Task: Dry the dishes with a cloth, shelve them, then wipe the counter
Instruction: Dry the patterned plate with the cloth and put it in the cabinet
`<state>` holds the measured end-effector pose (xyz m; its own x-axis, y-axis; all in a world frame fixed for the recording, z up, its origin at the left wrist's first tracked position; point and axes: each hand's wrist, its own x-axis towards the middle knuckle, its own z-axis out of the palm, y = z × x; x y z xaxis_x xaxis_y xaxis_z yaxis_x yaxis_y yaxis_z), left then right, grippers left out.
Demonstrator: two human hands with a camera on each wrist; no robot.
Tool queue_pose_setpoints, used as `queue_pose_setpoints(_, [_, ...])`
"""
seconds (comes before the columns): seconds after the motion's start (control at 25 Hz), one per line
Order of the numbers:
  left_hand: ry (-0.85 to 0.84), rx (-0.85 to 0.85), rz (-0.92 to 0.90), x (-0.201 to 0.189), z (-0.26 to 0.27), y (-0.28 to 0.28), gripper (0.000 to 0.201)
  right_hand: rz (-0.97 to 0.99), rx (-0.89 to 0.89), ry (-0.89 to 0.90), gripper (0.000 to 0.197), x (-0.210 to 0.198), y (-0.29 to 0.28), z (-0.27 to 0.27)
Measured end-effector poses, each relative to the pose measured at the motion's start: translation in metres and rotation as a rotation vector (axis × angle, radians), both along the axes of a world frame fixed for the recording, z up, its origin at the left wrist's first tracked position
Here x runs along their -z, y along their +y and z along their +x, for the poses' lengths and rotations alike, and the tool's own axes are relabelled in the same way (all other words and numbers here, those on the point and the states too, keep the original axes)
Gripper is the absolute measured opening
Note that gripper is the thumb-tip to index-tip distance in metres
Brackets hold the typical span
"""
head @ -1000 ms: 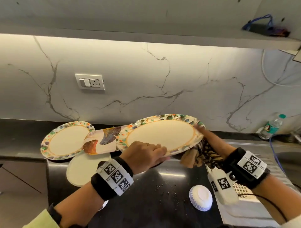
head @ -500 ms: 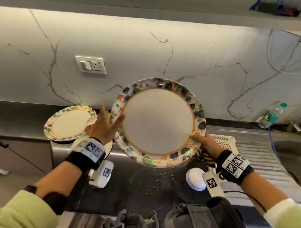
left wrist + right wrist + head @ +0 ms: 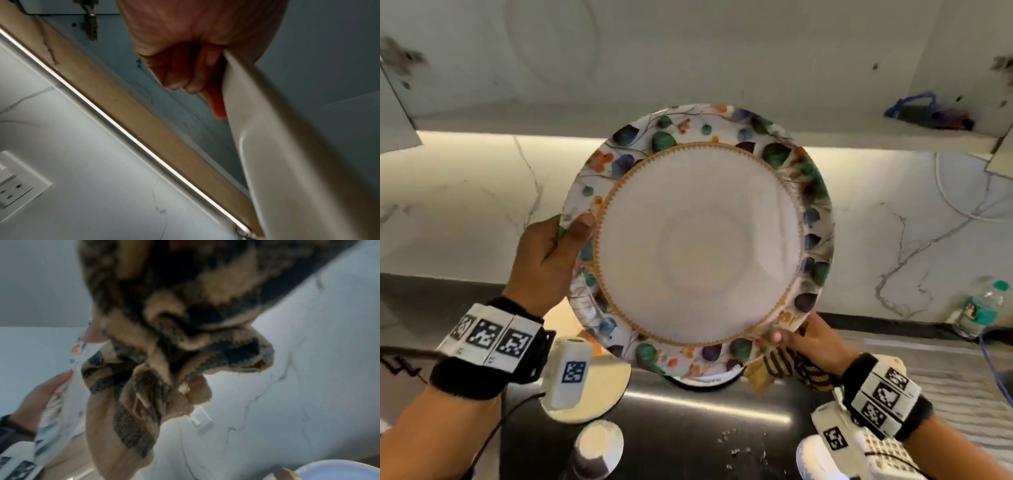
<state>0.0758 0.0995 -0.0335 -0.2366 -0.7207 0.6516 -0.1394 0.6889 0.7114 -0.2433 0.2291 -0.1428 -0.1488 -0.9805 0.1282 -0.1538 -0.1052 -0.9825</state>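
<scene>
A round plate (image 3: pixel 698 240) with a coloured leaf rim is held upright, its face toward me, in front of the marble wall. My left hand (image 3: pixel 571 233) grips its left rim, thumb on the front. In the left wrist view the fingers (image 3: pixel 179 69) curl behind the plate's pale back (image 3: pixel 287 146). My right hand (image 3: pixel 780 337) pinches the lower right rim and also holds a bunched brown-and-black striped cloth (image 3: pixel 791 370) under the plate. The right wrist view is filled by the cloth (image 3: pixel 164 321), with the plate's rim (image 3: pixel 82 356) beside it.
An open shelf (image 3: pixel 688 96) runs above the lit wall. On the black counter (image 3: pixel 705 428) lie another pale plate (image 3: pixel 606 387), a small white bowl (image 3: pixel 599 442) and water drops. A water bottle (image 3: pixel 983 308) stands far right, and a white rack (image 3: pixel 887 455) sits lower right.
Both hands have lifted the plate from just above the counter, tipped it upright and raised it toward the shelf. My left hand shifted to the left rim.
</scene>
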Motion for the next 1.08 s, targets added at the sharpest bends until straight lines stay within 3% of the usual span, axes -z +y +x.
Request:
queue_pose_setpoints(0.08, [0.059, -0.006, -0.071, -0.025, -0.002, -0.003, 0.017, -0.081, 0.004, -0.002, 0.026, -0.03, -0.002, 0.004])
queue_pose_setpoints(0.12, [0.085, -0.014, -0.103, -0.036, -0.004, -0.004, 0.017, -0.139, 0.009, 0.001, 0.016, -0.045, 0.0, 0.004])
queue_pose_setpoints(0.16, [0.119, -0.013, -0.127, -0.056, -0.01, -0.01, 0.018, -0.217, 0.036, 0.018, 0.019, -0.07, -0.002, 0.003])
queue_pose_setpoints(0.24, [0.161, 0.004, -0.088, -0.071, -0.017, -0.015, 0.018, -0.273, 0.093, -0.013, 0.05, -0.095, 0.001, 0.003])
queue_pose_setpoints(0.28, [0.185, -0.009, -0.1, -0.084, -0.021, -0.019, 0.019, -0.302, 0.109, -0.022, 0.054, -0.111, 0.002, 0.0])
queue_pose_setpoints(0.48, [0.26, 0.054, -0.07, -0.154, -0.056, -0.051, 0.02, -0.375, 0.16, -0.116, 0.035, -0.204, 0.005, -0.018])
queue_pose_setpoints(0.76, [-0.091, 0.014, -0.054, -0.216, -0.125, -0.129, 0.019, -0.119, 0.497, 0.296, 0.026, -0.294, -0.032, -0.079])
queue_pose_setpoints(0.88, [-0.256, 0.086, 0.029, -0.245, -0.146, -0.149, 0.025, -0.044, 0.586, 0.387, 0.021, -0.328, -0.062, -0.117])
queue_pose_setpoints(1.08, [-0.454, -0.164, -0.073, -0.27, -0.175, -0.191, 0.031, 0.06, 0.763, 0.619, 0.041, -0.372, -0.123, -0.167])
